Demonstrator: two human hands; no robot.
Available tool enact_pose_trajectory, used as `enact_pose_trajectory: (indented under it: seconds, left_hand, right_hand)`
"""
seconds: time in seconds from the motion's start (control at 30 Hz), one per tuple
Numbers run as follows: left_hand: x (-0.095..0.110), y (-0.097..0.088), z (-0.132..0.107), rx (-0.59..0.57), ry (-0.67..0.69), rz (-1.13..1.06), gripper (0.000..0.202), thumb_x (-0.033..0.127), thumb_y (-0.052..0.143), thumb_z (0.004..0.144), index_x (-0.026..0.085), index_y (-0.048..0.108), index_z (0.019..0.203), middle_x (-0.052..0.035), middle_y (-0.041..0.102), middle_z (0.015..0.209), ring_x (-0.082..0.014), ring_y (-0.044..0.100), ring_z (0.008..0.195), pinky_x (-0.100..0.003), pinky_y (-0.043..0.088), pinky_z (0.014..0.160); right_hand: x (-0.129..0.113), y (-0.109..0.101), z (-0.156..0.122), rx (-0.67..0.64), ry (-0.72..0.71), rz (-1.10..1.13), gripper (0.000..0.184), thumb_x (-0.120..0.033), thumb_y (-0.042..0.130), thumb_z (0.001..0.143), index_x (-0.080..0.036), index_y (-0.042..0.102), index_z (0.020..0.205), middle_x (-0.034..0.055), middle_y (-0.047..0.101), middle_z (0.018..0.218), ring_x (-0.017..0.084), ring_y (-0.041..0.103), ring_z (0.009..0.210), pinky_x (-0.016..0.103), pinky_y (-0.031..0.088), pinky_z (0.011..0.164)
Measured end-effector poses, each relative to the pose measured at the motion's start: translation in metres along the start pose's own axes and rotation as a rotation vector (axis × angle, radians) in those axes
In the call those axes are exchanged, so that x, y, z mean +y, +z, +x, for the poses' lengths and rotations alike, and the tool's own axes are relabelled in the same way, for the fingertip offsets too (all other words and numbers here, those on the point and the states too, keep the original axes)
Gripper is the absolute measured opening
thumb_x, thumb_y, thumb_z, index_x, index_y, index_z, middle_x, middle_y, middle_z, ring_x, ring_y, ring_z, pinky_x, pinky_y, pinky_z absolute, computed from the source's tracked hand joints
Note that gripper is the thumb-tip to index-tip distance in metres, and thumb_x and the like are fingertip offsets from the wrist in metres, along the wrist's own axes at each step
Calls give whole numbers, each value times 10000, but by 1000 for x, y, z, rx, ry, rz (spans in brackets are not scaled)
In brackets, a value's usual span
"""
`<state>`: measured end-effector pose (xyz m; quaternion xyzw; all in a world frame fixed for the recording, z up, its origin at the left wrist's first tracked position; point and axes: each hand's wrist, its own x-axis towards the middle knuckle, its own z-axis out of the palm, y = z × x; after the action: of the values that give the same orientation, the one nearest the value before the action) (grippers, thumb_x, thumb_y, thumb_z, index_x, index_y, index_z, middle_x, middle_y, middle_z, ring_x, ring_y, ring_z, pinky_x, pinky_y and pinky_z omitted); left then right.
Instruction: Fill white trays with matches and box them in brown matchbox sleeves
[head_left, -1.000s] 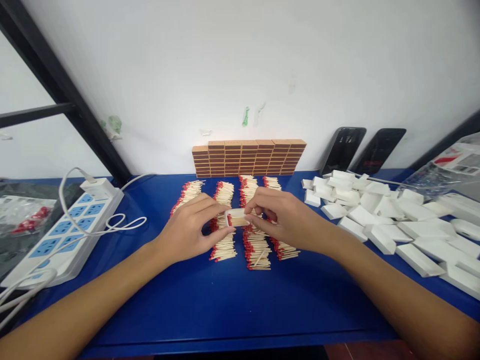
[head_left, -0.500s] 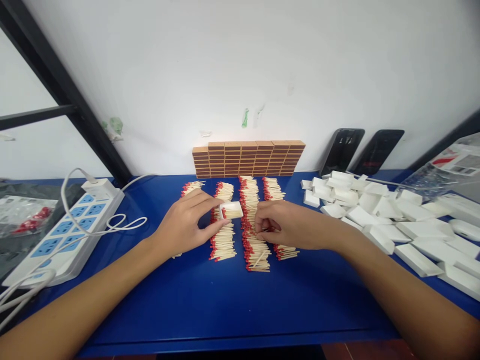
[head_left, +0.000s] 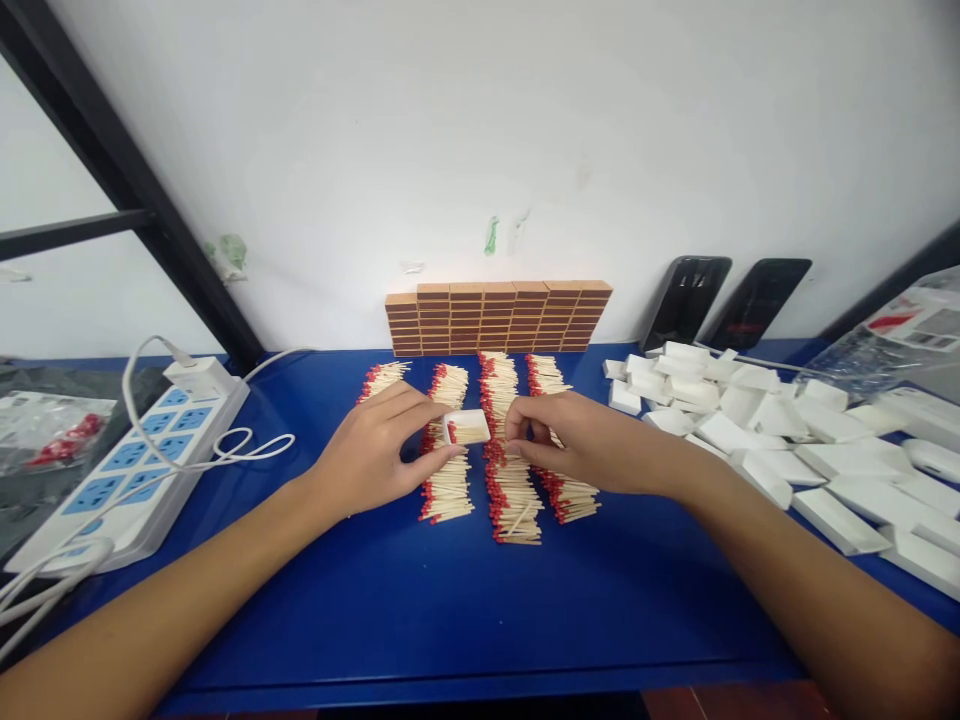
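Matchbox tray (head_left: pixel 471 417) noted at frame centre, long axis running left-right; I find the left hand (head_left: pixel 381 445) clamped on its left end, right hand (head_left: pixel 562 440) just beyond its right, pinched, contents indiscernible.

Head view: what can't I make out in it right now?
All in the head view:
- Whether the right hand pinches a match: its curled fingers hide it.
- How many matches lie in the tray: too small to count.
- Most of the leftmost match row: hidden by the left hand.
- Print on the clear bag: blurred; right edge cuts the bag off.
- Full extent of the white pile: cut off by the right edge.
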<state>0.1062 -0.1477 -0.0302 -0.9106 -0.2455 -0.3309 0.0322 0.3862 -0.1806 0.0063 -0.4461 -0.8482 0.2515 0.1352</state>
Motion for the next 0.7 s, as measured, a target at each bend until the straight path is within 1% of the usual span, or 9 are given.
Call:
enact_pose_trajectory:
  seconds: [0.13,0.27,0.4,0.57,0.7]
  left_hand:
    - [0,-1,-1,0,-5,2,321,383,723,962,150,698,1181,-84,716,945,-225,656,899,-376,553,818]
    - [0,0,-1,-7,-11,-1,309,387,714,968,151,702,1166,-84,719,940,-226,660,896,-373,554,811]
    - [1,0,-1,-14,-15,-1,324,397,711,969,149,699,1177,-81,716,940,-226,659,900,-377,556,811]
    - [1,1,-1,-18,-16,-1,322,398,703,976,150,700,1181,-83,719,953,-223,655,906,-380,556,819]
    - [0,1,-1,-22,-13,-14,327,396,704,975,156,699,1197,-79,714,954,-224,652,908,-383,552,825]
  right_hand:
    - [-1,0,2,30,0,0,178,-341,576,1023,-217,693,972,3,683,801,142,573,683,278,399,615]
    - [2,-1,4,54,-40,-5,165,-300,598,1009,-215,739,1000,11,713,822,144,600,706,277,416,642]
    - [3,-2,5,69,-48,-16,172,-246,596,994,-216,765,999,21,743,838,152,623,725,282,421,652]
    - [1,-4,4,156,-98,31,155,-281,628,983,-222,768,956,8,734,793,139,596,678,282,425,651]
    - [0,-6,3,187,-76,65,162,-334,643,985,-226,761,959,-2,706,763,133,562,642,282,418,615]
